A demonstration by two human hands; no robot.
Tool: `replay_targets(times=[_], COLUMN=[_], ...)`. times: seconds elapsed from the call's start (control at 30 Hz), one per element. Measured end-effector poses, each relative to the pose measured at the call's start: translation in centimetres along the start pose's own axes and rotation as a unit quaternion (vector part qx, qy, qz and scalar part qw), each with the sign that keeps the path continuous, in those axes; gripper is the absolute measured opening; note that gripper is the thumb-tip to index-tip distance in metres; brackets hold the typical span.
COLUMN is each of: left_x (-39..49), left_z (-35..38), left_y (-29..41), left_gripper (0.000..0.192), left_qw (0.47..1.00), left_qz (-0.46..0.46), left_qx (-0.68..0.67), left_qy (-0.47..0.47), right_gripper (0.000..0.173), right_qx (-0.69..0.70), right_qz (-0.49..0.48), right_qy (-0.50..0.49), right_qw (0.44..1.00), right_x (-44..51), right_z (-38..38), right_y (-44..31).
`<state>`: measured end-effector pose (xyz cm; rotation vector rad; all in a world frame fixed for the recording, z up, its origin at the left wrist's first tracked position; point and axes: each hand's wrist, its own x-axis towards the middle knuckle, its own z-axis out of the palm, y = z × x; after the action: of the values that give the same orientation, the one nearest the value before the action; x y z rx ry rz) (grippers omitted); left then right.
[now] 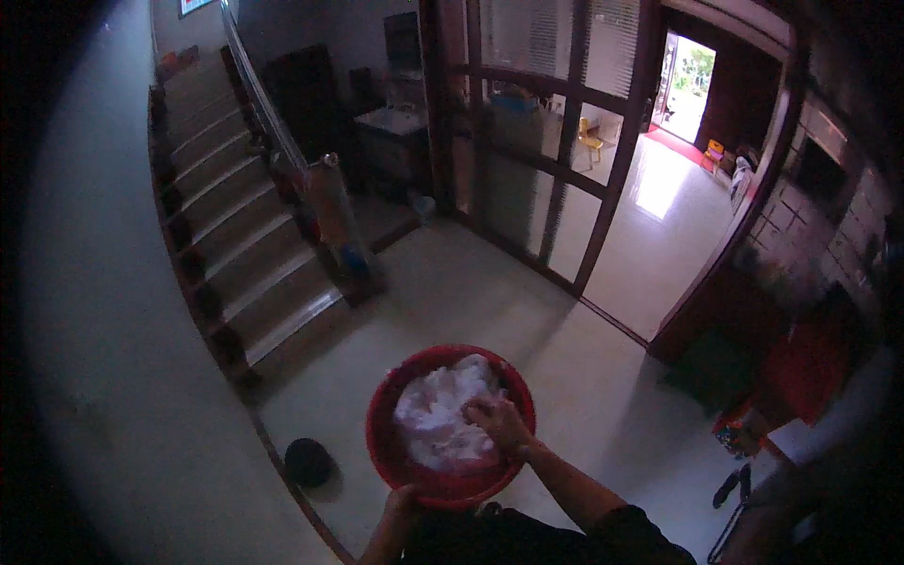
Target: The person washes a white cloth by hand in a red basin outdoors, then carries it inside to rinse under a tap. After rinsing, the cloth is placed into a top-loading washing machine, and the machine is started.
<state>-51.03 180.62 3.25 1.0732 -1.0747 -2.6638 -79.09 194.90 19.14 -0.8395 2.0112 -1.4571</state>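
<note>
A round red plastic basin [452,494] is held close before my body, with a heap of white cloth [441,417] in it. My left hand [402,500] grips the basin's near left rim. Over the right part of the cloth is my right hand [494,421], its fingers curled at the white fabric; whether they pinch any of it cannot be told. The right forearm crosses above the basin's rim.
Stairs [254,268] with a metal handrail [265,92] rise at the left. A dark round object [308,462] stands on the floor by the wall. Ahead are framed glass doors [544,155] beside a doorway. Dark slippers [732,486] and a red item [805,367] are at the right.
</note>
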Motion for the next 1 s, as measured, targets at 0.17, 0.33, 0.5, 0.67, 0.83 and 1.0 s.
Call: replay_targets(times=[0.17,0.33,0.5,0.67,0.83,1.0], left_x=[8.7,20.3,32.4,45.6,59.0,65.5], left_z=[2.4,4.1,8.8,14.8,19.0,22.4], left_y=[6.4,13.4,21.7,31.2,39.6,49.6], left_gripper=[0.035,0.040,0.052,0.055,0.051,0.050], left_qw=[0.995,0.993,0.930,0.987,0.997,0.990], left_qz=[0.036,0.061,0.245,0.068,0.061,0.129], left_qx=[-0.084,-0.058,0.271,-0.143,-0.054,-0.005], left_qy=[0.032,0.086,0.051,-0.018,0.017,0.059], right_gripper=[0.026,0.024,0.034,0.051,0.055,0.045], right_qx=[-0.046,-0.112,0.019,0.185,0.245,0.388], right_qz=[-0.107,-0.080,0.024,0.092,0.239,0.346], right_qy=[-0.022,0.045,0.154,0.154,-0.022,-0.154], right_qw=[0.993,0.989,0.988,0.966,0.939,0.840], right_x=[14.3,28.0,39.7,49.2,63.4,78.7], right_z=[-0.7,-6.2,-14.0,-17.7,-22.0,-22.8], right_y=[4.3,2.3,5.1,11.5,13.1,13.3])
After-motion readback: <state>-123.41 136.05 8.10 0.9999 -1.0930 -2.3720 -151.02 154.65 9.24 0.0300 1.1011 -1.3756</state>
